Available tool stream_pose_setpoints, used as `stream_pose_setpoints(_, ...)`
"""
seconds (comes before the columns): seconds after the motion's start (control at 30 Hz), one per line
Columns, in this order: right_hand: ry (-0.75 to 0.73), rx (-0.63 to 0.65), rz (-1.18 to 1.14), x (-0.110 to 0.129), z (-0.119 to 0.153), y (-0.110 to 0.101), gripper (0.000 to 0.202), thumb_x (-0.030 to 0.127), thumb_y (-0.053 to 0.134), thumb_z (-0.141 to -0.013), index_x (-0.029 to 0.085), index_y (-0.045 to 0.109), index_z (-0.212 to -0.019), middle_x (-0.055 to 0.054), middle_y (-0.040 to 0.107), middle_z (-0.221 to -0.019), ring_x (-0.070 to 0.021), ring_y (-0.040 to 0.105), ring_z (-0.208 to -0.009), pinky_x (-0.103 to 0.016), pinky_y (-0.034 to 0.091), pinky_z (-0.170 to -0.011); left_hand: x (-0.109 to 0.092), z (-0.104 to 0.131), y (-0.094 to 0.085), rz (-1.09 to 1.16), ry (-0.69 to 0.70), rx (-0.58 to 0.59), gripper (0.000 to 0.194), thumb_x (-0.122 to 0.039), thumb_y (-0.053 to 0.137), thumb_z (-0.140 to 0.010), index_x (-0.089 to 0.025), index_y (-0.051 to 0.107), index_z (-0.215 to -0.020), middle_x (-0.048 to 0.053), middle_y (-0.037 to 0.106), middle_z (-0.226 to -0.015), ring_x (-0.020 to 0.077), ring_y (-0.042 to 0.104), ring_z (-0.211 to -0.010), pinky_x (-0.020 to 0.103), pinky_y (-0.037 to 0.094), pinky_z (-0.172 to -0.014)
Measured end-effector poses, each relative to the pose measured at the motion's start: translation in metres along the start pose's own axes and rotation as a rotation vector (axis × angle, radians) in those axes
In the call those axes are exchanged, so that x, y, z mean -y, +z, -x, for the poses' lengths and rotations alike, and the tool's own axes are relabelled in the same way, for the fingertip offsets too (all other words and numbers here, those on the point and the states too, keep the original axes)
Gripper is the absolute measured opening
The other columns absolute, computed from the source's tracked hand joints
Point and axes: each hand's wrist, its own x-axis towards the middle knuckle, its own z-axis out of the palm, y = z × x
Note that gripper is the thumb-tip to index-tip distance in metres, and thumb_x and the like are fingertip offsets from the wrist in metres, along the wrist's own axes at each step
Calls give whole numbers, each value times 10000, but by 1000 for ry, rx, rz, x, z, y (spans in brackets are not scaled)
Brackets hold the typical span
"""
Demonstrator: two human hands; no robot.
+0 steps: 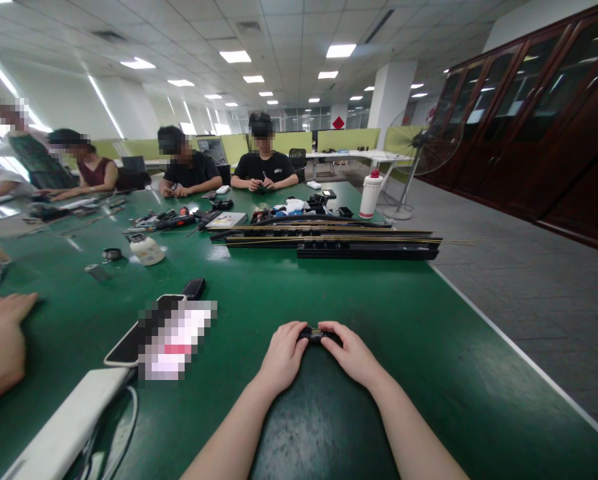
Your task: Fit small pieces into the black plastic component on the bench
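Observation:
Both hands meet over the green table (259, 287), near its front edge. Between them is a small, dark, elongated part (315, 338) with a yellowish strip on its upper side; its exact kind is hard to make out. The fingers and thumb of my left hand (285, 353) are closed on its left end. At the other end, my right hand (347, 350) grips it in the same way, thumb in front and fingers over the top. My fingers cover much of the part.
Left of my hands lie a phone (146, 337), a black object (195, 288) and a white power bank-like block (69, 427) with a cable. Black rails (369, 252) with thin rods stretch across ahead. A white bottle (371, 195) stands behind. A co-worker's hand (6, 313) rests at left.

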Motion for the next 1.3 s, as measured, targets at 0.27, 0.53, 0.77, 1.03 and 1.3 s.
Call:
stream_pose_setpoints(0.27,1,17,81,1,-1,0,280,290,524,-799,233,587,-1066,-56,628,-1074,-202,562,-1013,-384,416,-928,0,-1,0,3,12,-2,302,-244,420,-862,-195,500,-1149,71,550,-1154,190,465,-1093,386,379,-953)
stream_pose_setpoints(0.53,0,17,102,1,0,0,271,301,508,-813,239,581,-1066,-51,627,-1076,-195,561,-1013,-370,417,-923,-2,0,-1,6,-2,9,301,-243,406,-865,-195,496,-1149,74,550,-1152,193,462,-1091,397,376,-953)
stream_pose_setpoints(0.77,2,11,100,3,0,0,264,297,505,-814,237,587,-1057,-50,632,-1070,-193,565,-1007,-360,421,-917,-2,-1,-1,0,-1,5,298,-250,410,-865,-185,503,-1141,74,555,-1143,192,463,-1087,391,373,-955)
stream_pose_setpoints(1.03,6,17,111,4,0,-1,259,293,496,-818,233,592,-1051,-53,635,-1070,-197,563,-1011,-368,417,-921,-1,-1,-1,5,4,12,288,-256,417,-866,-199,503,-1135,65,556,-1134,194,464,-1076,402,372,-949)
stream_pose_setpoints(1.3,8,20,113,5,-1,-1,258,291,490,-819,229,595,-1046,-55,637,-1061,-198,565,-1005,-368,417,-917,-2,-1,0,-3,7,5,289,-263,424,-863,-198,513,-1130,62,569,-1122,189,473,-1071,381,386,-940)
